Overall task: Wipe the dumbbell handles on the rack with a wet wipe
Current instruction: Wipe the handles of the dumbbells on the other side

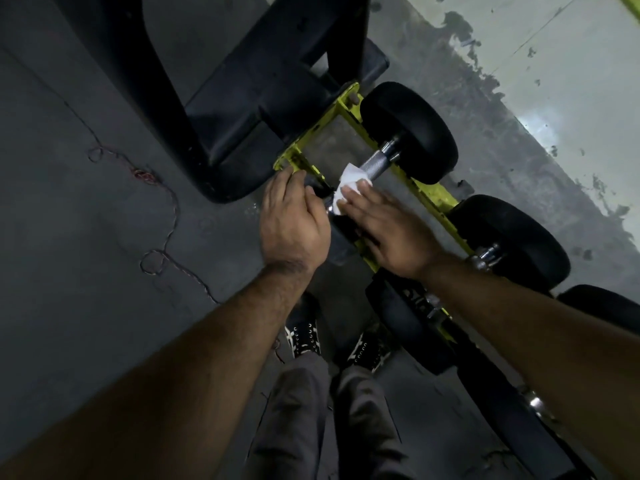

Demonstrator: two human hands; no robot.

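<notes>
Dumbbell handles on the yellow rack are what matters, and one of them, the knurled steel handle, lies directly ahead of both hands, with its black far head beyond the fingertips. A white wet wipe is draped over the near part of that handle, touching it. The right hand lies flat and almost fully open, fingers straight, with its fingertips pressing the wipe's near edge onto the bar; it pins the wipe down and is not wrapped around it. The left hand sits just to the left of the wipe, loosely curled, its fingers resting on the near end of the same dumbbell and the rack rail there; whether it actually grips anything I cannot tell, since the fingertips are hidden in shadow.

As for progress, I judge the work to be at an early or middle point on this dumbbell: the wipe covers only the near stretch of the handle, and the bare knurling past the right fingertips looks not yet covered. To the right of the right wrist a second dumbbell rests on the rack, and further ones trail off beneath the right forearm, so several handles probably remain. Nothing visible shows which of them have been cleaned.
</notes>
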